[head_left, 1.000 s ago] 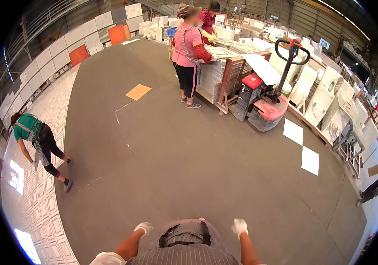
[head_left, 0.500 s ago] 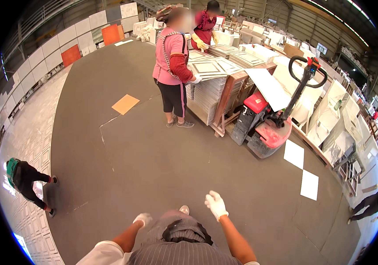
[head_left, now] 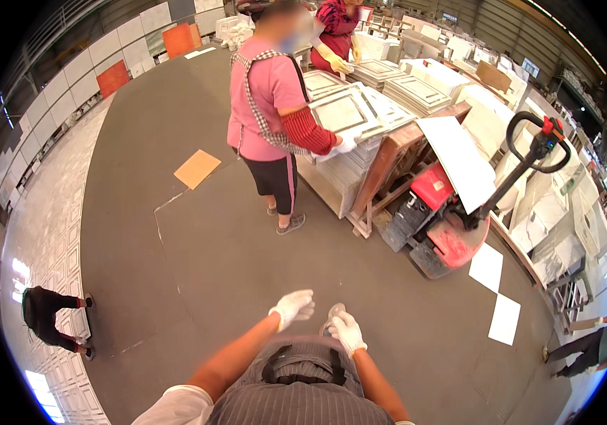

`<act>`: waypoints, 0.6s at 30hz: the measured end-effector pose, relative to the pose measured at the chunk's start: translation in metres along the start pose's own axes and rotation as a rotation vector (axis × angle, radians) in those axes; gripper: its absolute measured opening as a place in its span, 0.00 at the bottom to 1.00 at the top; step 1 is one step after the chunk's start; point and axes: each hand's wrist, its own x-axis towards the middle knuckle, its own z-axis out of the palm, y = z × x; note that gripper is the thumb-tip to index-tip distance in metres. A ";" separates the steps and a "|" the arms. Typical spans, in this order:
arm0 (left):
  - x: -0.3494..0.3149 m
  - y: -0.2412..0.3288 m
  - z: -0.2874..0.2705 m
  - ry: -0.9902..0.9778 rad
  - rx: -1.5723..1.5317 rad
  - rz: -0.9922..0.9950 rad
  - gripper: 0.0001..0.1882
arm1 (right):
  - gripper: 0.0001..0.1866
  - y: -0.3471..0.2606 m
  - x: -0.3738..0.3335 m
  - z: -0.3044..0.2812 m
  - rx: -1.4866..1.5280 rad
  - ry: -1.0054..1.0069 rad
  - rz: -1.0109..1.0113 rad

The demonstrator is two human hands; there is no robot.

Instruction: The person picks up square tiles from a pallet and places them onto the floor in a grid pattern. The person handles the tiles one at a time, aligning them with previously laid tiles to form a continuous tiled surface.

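My left hand point(head_left: 293, 309), in a white knit glove, is raised in front of my waist with its fingers stretched and nothing in them. My right hand point(head_left: 346, 331), gloved the same way, is beside it, just above my shoe point(head_left: 335, 312). Its fingers are loosely bent, and no object shows in them. Both hands are apart from everything around. Ahead, a co-worker in a pink shirt point(head_left: 261, 106) has a gloved hand on a framed stone panel point(head_left: 349, 117) atop a stack.
A red pallet truck point(head_left: 452, 241) with a black handle stands right of the wooden rack point(head_left: 381, 166). White sheets point(head_left: 504, 319) and an orange sheet point(head_left: 198, 168) lie on the grey floor. Another person bends over at the far left point(head_left: 52, 315); one more stands at the right edge point(head_left: 587, 347).
My left hand has risen and swung forward; my right has dropped slightly toward my body. The rack, pallet truck and pink-shirted co-worker appear nearer. The co-worker at left has bent further.
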 end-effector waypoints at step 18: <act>0.133 0.070 -0.020 0.205 -0.357 -0.211 0.28 | 0.26 -0.155 0.205 -0.059 0.163 0.056 0.138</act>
